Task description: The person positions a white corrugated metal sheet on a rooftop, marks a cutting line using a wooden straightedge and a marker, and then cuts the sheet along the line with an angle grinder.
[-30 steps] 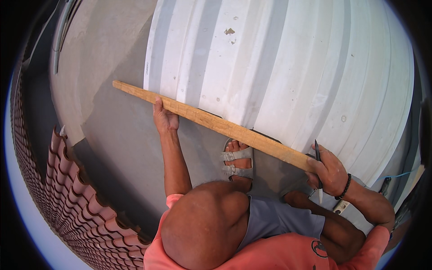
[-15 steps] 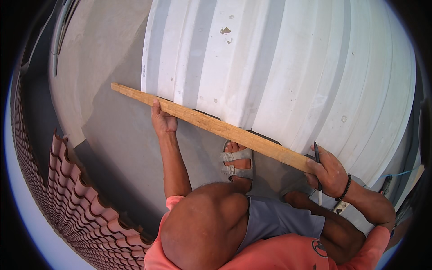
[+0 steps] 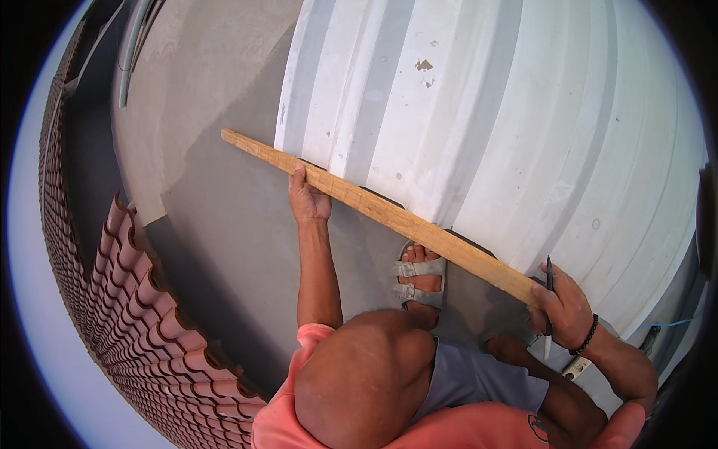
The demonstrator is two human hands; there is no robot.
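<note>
A long wooden batten (image 3: 404, 218) lies slantwise across the near edge of a white ribbed roofing sheet (image 3: 419, 150), its left end jutting out past the sheet. Toward that end my left hand (image 3: 310, 198) is closed on the batten, thumb on top and fingers mostly hidden beneath. My right hand (image 3: 567, 308) grips the other end of the batten. Through the same fingers runs a slim black pen (image 3: 550, 280) with a pointed upper tip and a whitish lower end.
Beneath the sheet is a grey concrete surface (image 3: 232, 217). Reddish roof tiles (image 3: 153, 322) slope down at the left, and a pipe (image 3: 132, 52) runs along the far left. A sandalled foot (image 3: 420, 278) rests close below the batten. Dark gaps show between batten and sheet ribs.
The whole view has shifted, so everything appears farther right, and most things slightly lower. Both hands keep their grip, and the batten stays along the sheet's near edge.
</note>
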